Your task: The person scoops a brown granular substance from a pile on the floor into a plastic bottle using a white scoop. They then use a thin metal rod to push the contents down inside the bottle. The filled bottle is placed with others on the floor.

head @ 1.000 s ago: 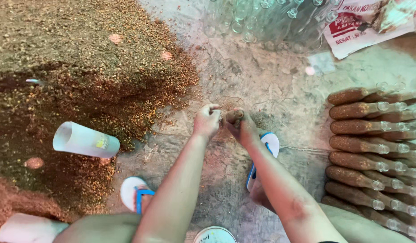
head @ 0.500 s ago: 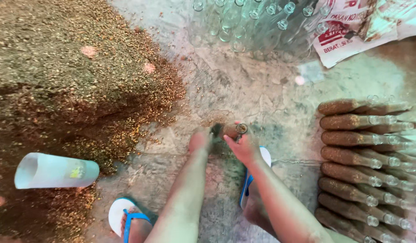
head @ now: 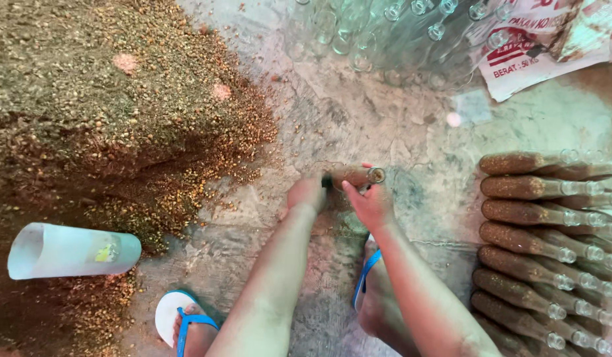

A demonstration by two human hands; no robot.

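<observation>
Both my hands hold one glass bottle (head: 355,176) packed with brown grain, lying on its side just above the concrete floor, its open mouth pointing right. My left hand (head: 307,193) grips the bottle's base end. My right hand (head: 370,203) wraps the neck end from below, with the thumb up beside the glass. My forearms run down to the bottom edge of the view.
A large heap of brown grain mix (head: 101,112) covers the left. A white plastic tube (head: 71,250) lies on its edge. Filled bottles (head: 544,231) are stacked at right. Empty glass bottles (head: 398,33) and a printed sack (head: 551,53) lie at the top. My feet wear blue sandals (head: 180,317).
The view has shifted, so the heap and tube sit further left and lower. The bottle between my hands has turned onto its side, mouth to the right.
</observation>
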